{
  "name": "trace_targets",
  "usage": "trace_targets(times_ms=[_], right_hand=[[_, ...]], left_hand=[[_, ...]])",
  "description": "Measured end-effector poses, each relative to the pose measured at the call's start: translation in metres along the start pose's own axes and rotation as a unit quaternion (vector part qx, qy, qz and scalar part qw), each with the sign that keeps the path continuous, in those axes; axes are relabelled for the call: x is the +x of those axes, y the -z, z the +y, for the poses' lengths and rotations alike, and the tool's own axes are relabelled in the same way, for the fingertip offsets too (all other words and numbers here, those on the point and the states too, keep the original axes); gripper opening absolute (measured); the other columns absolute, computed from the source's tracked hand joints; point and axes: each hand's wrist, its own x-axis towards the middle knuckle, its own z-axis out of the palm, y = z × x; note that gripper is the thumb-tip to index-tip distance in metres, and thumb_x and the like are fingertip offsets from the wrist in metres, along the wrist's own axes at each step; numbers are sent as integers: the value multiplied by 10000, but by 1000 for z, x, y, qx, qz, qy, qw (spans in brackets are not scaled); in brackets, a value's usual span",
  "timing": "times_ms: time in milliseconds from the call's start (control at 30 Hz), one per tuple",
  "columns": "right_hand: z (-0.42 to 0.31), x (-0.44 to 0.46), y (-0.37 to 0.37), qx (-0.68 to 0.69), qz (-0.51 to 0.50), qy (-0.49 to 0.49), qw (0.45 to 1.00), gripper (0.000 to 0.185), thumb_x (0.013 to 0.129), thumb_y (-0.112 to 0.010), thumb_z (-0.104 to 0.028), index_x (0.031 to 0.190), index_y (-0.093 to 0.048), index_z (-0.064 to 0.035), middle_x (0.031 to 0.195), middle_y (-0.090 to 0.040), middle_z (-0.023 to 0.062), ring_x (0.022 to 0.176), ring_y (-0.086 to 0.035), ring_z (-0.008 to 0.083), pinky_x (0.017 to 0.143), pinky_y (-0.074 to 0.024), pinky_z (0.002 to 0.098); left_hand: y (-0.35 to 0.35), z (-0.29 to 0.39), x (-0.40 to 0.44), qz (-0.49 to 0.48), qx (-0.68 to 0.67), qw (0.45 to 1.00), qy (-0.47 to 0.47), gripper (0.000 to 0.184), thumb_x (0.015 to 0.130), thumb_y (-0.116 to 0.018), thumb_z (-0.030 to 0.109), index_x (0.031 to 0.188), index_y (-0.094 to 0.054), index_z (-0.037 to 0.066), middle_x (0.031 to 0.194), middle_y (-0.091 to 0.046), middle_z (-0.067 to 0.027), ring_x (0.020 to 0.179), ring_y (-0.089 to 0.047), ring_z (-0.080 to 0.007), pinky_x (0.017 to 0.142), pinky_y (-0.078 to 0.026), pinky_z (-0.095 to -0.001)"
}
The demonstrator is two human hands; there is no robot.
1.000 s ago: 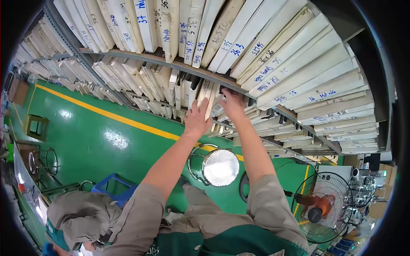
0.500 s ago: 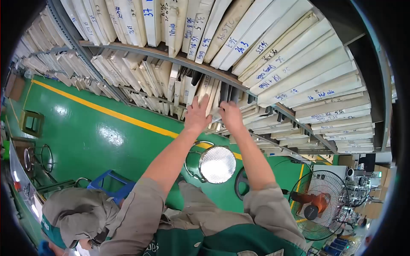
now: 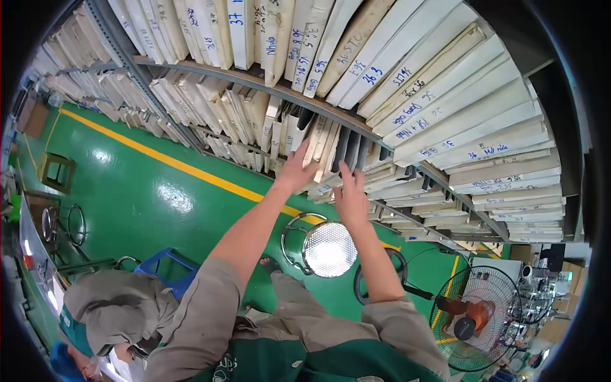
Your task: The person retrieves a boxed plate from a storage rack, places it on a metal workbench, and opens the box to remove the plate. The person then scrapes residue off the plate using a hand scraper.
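Observation:
My left hand reaches to the lower shelf with fingers stretched out, touching the lower ends of flat white slabs; I cannot tell whether these are boxes or boards. Its fingertips are partly hidden by the slabs. My right hand is just below a few dark grey, thin panels that stand beside the white ones. Its fingers are apart, pointing up, with nothing visible between them. Above, on the upper shelf, stand larger white slabs marked by hand in blue.
A metal shelf edge runs above my hands. Below are a round stool with a perforated seat, a standing fan at right, and a blue plastic stool. A person in a grey cap is at lower left.
My right hand has drawn down and away from the panels, its fingers opening. My left hand has slid toward the left side of the white slabs. The view has shifted slightly.

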Motion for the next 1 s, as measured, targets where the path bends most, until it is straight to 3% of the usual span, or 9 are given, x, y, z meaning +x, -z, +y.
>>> trace_targets(times_ms=[33,100,233,333,533,600,667,867,1000], right_hand=[[2,-7,-4,-1,-4,3,1000,611,793,-658,-64,1347,-421,-169,1259,-398,227,968,-577,435,776,-500,483],[6,-23,-13,31,121,107,986,603,779,-664,-23,1329,-434,-116,1294,-383,229,1014,-551,428,781,-498,447],[4,-45,-34,53,102,156,981,519,786,-657,-10,1269,-480,-79,1227,-442,219,1015,-535,400,799,-486,425],[-4,-50,-45,66,65,148,985,469,813,-628,-34,1258,-492,-91,1099,-518,187,974,-543,381,804,-474,435],[-21,-37,-54,51,-38,73,995,490,848,-586,-77,1314,-433,-90,1063,-556,177,979,-556,367,805,-476,443],[-17,-35,-59,43,-26,83,995,512,860,-570,-91,1343,-401,-100,1060,-563,173,979,-563,361,806,-479,444],[-22,-32,-56,20,-62,56,996,526,866,-564,-101,1360,-385,-105,1061,-568,166,976,-567,354,806,-481,445],[-14,-31,-65,25,-65,55,996,506,876,-560,-117,1358,-404,-101,1062,-588,183,952,-584,365,792,-484,450],[13,-39,-93,194,-35,9,980,345,956,-487,-266,1208,-551,-39,1060,-621,217,966,-596,379,846,-466,426]], left_hand=[[1,0,0,3,-2,1000,3,831,832,-644,405,1488,-170,214,1360,-374,-283,1248,-399,-445,1043,-359,-458],[4,3,0,25,-47,998,27,718,837,-626,404,1442,-309,186,1353,-414,-270,1231,-437,-428,1034,-376,-433],[4,0,11,16,52,998,33,778,808,-585,527,1391,-371,58,1352,-435,-255,1217,-471,-389,1026,-391,-410],[3,-3,16,10,64,998,25,781,807,-580,516,1391,-371,42,1373,-435,-226,1225,-474,-362,1033,-382,-404],[14,-5,22,-83,-91,992,6,744,800,-657,424,1359,-392,11,1307,-518,-205,1204,-500,-334,1002,-403,-367],[15,-3,24,-89,-66,994,9,758,818,-641,404,1372,-339,-17,1271,-536,-231,1177,-522,-345,977,-421,-378],[17,-1,27,-97,30,992,69,741,779,-642,187,1408,-298,-2,1239,-553,-216,1152,-540,-328,951,-437,-359],[3,5,-10,-4,71,993,91,586,794,-562,112,1331,-364,-13,1186,-550,-293,1129,-515,-424,975,-413,-437],[6,-34,-65,36,18,999,25,481,817,-513,100,1279,-410,16,1053,-595,-295,994,-568,-455,850,-467,-459]])
